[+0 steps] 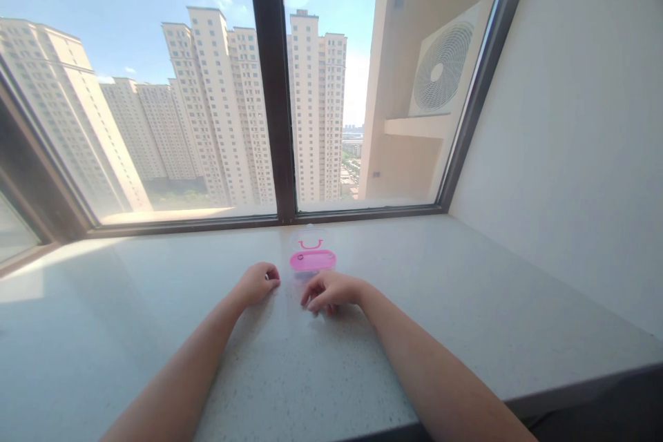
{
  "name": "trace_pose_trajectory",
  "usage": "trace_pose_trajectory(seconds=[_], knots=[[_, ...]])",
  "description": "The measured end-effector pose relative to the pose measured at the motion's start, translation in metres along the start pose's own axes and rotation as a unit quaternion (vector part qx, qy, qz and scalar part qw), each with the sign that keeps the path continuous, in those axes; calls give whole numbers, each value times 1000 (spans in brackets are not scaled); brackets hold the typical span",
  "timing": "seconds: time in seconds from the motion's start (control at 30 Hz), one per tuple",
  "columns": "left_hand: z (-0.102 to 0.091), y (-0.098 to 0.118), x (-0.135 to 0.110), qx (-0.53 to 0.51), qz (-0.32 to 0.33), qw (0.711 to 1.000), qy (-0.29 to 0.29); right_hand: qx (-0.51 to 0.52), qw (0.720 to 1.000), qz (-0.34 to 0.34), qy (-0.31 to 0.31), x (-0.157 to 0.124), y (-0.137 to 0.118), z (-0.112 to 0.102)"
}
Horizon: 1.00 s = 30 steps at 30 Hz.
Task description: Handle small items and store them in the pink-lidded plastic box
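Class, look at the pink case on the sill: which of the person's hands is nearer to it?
Right. The right hand rests just in front of the pink case, almost touching its near edge; the left hand lies curled further off to its left.

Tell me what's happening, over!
Left hand curled shut, right hand open, fingertips on speckled grey stone sill. Small pink-and-clear plastic case just beyond, untouched. Nothing between.

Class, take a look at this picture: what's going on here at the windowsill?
A person rests both bare hands on a pale stone windowsill. The left hand is curled into a loose fist, and the right hand sits on bent fingertips. Neither visibly holds anything. Just beyond them, apparently untouched, lies a small pink and clear case, close to the window.
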State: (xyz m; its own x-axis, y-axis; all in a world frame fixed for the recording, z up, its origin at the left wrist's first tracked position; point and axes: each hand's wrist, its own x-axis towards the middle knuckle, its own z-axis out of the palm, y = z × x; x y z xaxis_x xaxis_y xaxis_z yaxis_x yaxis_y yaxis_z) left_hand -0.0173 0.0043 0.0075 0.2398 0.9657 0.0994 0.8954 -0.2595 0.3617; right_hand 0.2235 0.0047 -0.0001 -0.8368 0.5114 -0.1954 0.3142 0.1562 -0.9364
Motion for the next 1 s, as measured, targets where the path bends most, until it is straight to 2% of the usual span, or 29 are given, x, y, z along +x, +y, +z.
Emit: trace_pose_trajectory(seconds=[0.23, 0.33, 0.43, 0.5, 0.57, 0.63, 0.7, 0.77, 0.83, 0.9, 1.0], knots=[[11, -7, 2, 24, 71, 997, 22, 6, 1000, 11, 1, -1, -3, 1], [11, -5, 2, 11, 65, 997, 35, 9, 1000, 7, 4, -1, -1, 1], [7, 1, 1, -41, 33, 997, 57, 9, 1000, 6, 7, 0, 0, 0], [3, 7, 0, -132, 25, 989, 59, 10, 1000, 11, 8, 0, 0, 0], [-1, 14, -3, -272, 20, 962, 25, 13, 1000, 14, 7, 0, 0, 0], [-4, 21, -7, -404, 37, 913, -35, 15, 1000, 9, 3, -1, -1, 1], [-5, 28, -11, -475, 58, 869, -121, 16, 1000, -1, -5, -3, -2, 0], [-2, 34, -15, -492, 70, 845, -200, 16, 1000, -12, -14, -4, -4, 0], [4, 40, -17, -487, 72, 835, -246, 15, 1000, -18, -20, -5, -4, 0], [11, 45, -16, -479, 71, 833, -269, 9, 1000, -17, -19, -5, -3, -1], [20, 47, -14, -477, 61, 836, -264, -5, 1000, -10, -10, -4, -1, -1]])
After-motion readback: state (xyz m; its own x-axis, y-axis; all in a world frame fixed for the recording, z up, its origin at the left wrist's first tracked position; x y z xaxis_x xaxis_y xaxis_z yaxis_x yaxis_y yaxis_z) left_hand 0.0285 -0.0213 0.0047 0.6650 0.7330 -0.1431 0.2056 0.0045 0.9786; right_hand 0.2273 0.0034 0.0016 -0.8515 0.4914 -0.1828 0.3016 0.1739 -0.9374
